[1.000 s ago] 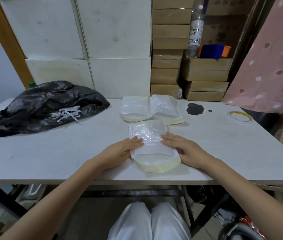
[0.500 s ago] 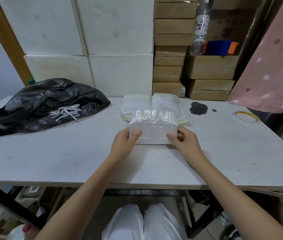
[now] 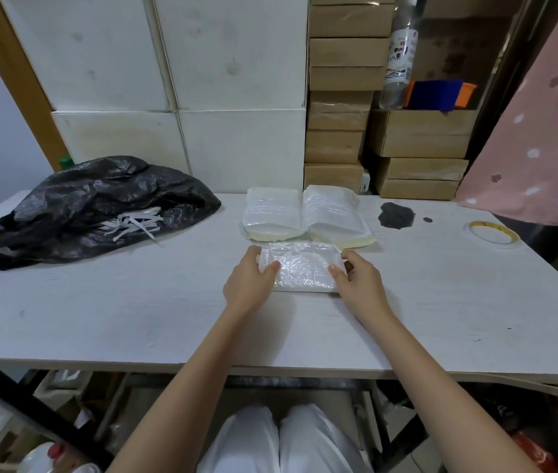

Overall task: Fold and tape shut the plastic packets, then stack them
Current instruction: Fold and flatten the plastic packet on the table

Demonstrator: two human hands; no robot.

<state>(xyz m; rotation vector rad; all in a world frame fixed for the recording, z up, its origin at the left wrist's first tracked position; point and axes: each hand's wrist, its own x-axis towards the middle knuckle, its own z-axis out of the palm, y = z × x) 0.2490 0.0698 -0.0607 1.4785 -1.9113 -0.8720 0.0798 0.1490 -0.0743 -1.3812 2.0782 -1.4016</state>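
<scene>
— While both hands gripped it, where was the folded packet (image 3: pixel 299 269)?
— On the tabletop (image 3: pixel 134 312), left hand (image 3: pixel 248 285) and right hand (image 3: pixel 359 285) fingers curled round its ends, just before two stacked packets (image 3: pixel 304 213).

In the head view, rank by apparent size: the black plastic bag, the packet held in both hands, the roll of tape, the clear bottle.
1. black plastic bag, plainly largest.
2. packet, held by the left hand and right hand.
3. clear bottle and roll of tape: similar apparent size; the bottle stands farther back, so unranked.
</scene>
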